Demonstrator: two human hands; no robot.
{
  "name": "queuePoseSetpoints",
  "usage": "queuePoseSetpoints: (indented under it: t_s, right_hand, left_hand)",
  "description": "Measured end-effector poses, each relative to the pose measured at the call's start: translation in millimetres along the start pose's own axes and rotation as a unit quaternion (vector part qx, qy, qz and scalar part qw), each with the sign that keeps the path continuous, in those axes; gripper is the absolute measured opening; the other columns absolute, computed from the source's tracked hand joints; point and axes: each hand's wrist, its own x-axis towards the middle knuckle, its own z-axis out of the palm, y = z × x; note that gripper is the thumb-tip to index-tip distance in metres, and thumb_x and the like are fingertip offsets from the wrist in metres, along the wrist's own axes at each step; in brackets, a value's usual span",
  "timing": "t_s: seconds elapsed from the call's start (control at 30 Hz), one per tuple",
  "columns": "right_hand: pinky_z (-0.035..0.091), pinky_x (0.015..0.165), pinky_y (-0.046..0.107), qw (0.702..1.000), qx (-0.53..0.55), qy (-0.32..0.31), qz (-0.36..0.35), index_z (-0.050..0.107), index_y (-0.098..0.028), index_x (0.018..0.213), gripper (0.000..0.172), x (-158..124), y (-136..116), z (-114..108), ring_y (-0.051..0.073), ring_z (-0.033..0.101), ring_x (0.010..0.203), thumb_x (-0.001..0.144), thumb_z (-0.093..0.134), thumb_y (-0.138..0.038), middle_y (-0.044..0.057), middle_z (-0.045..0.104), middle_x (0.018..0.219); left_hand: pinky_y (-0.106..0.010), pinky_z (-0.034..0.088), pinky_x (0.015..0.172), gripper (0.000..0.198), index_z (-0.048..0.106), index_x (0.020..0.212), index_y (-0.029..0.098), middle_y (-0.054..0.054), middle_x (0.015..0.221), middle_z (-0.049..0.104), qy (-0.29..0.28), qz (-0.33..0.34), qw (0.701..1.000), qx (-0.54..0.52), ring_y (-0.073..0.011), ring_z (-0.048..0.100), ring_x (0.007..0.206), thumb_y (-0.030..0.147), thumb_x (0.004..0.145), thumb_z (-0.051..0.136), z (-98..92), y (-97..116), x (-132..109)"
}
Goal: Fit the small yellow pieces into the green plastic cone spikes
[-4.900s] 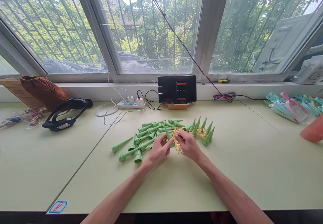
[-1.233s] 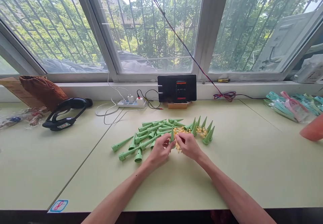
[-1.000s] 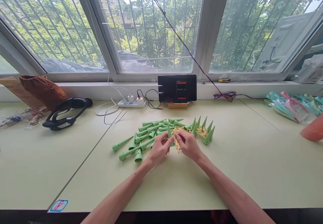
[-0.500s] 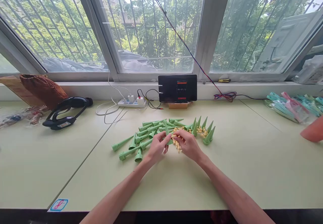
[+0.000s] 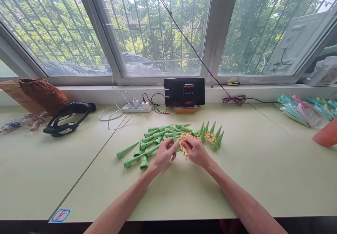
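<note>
My left hand is closed round a green plastic watering spike, its tip pointing up and away. Close against that spike, my right hand pinches with thumb and forefinger; a small yellow piece seems to be between the fingertips, mostly hidden. Under and beside the right hand lies a heap of small yellow plastic pieces. Several loose green spikes lie in a pile to the left and behind my left hand. Right of my right hand, several green spikes stand on their wide ends, tips up.
At the back a black tablet showing a timer leans on the sill. A white power strip with cables is left of it. Black headphones and a brown pouch sit far left; bagged coloured items and an orange object far right.
The right fingertips have come slightly closer to the spike, and the yellow piece between them is less visible. The view has shifted a little; the rest is unchanged.
</note>
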Motion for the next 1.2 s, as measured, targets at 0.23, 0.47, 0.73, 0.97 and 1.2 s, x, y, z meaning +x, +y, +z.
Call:
queuePoseSetpoints:
  t_s: [0.23, 0.47, 0.73, 0.97, 1.2]
  right_hand:
    - [0.029, 0.053, 0.026, 1.0, -0.009, -0.012, 0.014, 0.038, -0.021, 0.065, 0.035, -1, -3, -1, 0.012, 0.036, 0.054, 0.098, 0.04, -0.032, -0.003, 0.042, 0.059]
    - [0.026, 0.052, 0.026, 0.999, -0.013, -0.028, 0.019, 0.028, -0.022, 0.064, 0.038, 0, -1, -1, 0.011, 0.033, 0.052, 0.099, 0.037, -0.034, -0.004, 0.037, 0.058]
    - [0.025, 0.051, 0.027, 0.999, -0.015, -0.037, 0.016, 0.027, -0.022, 0.063, 0.041, 0, -3, -2, 0.011, 0.032, 0.052, 0.101, 0.034, -0.037, -0.004, 0.036, 0.056]
    - [0.024, 0.051, 0.027, 0.999, -0.014, -0.037, 0.016, 0.028, -0.021, 0.061, 0.045, 0, -4, -2, 0.011, 0.033, 0.05, 0.101, 0.032, -0.041, -0.004, 0.036, 0.053]
    - [0.025, 0.051, 0.027, 0.999, -0.008, -0.033, 0.031, 0.029, -0.021, 0.061, 0.047, 0, -1, 0, 0.011, 0.033, 0.051, 0.101, 0.033, -0.044, -0.004, 0.036, 0.054]
  left_hand:
    - [-0.019, 0.036, 0.038, 0.039, 0.062, 0.093, 0.015, 0.0, 0.076, 0.055, -0.016, 0.028, 0.999, 0.036, -0.0052, 0.044, 0.047, 0.053, 0.084, 0.063, -1.9, -7, 0]
    - [-0.02, 0.039, 0.044, 0.033, 0.059, 0.087, 0.016, 0.002, 0.069, 0.052, -0.022, 0.051, 0.996, 0.067, -0.007, 0.046, 0.05, 0.049, 0.085, 0.063, -5.9, -15, 2]
    - [-0.021, 0.039, 0.047, 0.032, 0.057, 0.087, 0.017, 0.001, 0.071, 0.052, -0.031, 0.055, 0.995, 0.078, -0.008, 0.046, 0.053, 0.049, 0.086, 0.061, -5.8, -14, 1]
    - [-0.022, 0.04, 0.048, 0.033, 0.058, 0.085, 0.017, 0.001, 0.069, 0.052, -0.031, 0.046, 0.995, 0.077, -0.0085, 0.046, 0.053, 0.05, 0.084, 0.063, -5.3, -12, 0]
    - [-0.021, 0.039, 0.047, 0.03, 0.061, 0.09, 0.016, 0.002, 0.068, 0.049, -0.026, 0.037, 0.997, 0.06, -0.0078, 0.045, 0.052, 0.045, 0.084, 0.064, -4.1, -11, 0]
